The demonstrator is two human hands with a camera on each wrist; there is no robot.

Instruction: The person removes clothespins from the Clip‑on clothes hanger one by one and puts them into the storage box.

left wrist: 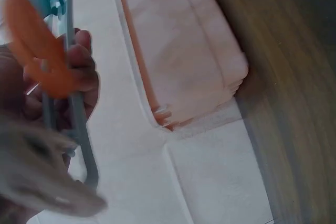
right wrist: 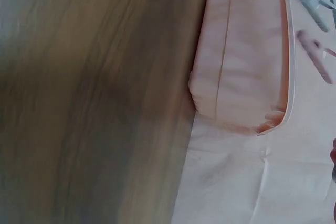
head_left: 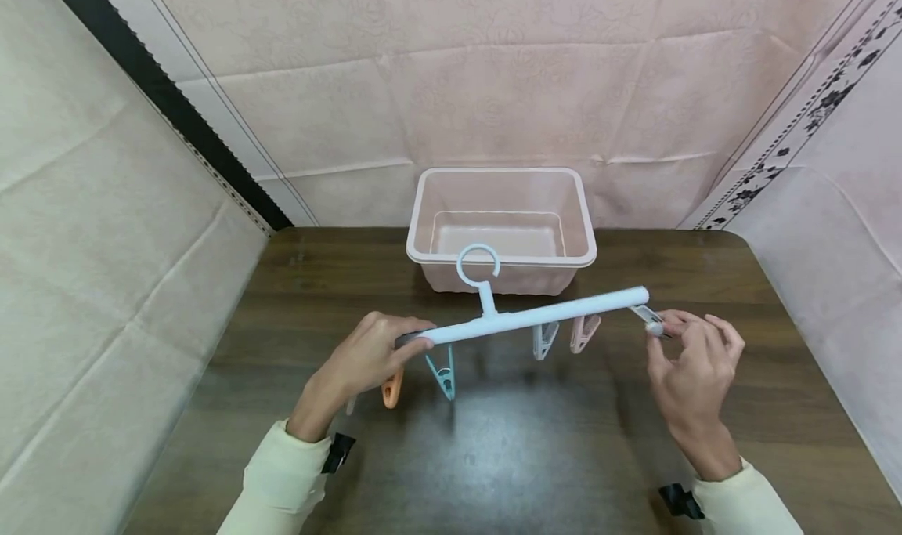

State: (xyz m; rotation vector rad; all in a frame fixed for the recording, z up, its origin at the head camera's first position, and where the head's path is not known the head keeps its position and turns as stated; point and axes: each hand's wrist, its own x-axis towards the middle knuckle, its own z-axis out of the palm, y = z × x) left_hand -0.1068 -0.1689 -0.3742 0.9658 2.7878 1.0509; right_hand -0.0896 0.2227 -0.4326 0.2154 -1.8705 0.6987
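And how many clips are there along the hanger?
5: a pale clip and an orange clip by the left hand, a teal clip beside them, a grey-blue clip and a pink clip further right along the hanger. More may be hidden.

A screened-off nook, perhaps in a home, though the close view leaves that uncertain: creased pale cloth point(head_left: 528, 104) encloses the wood-grain tabletop point(head_left: 564, 457) on three sides, with a flowered border point(head_left: 782, 150), and the plastic tub point(head_left: 528, 279) and clothes hanger point(head_left: 535, 316) are household goods.
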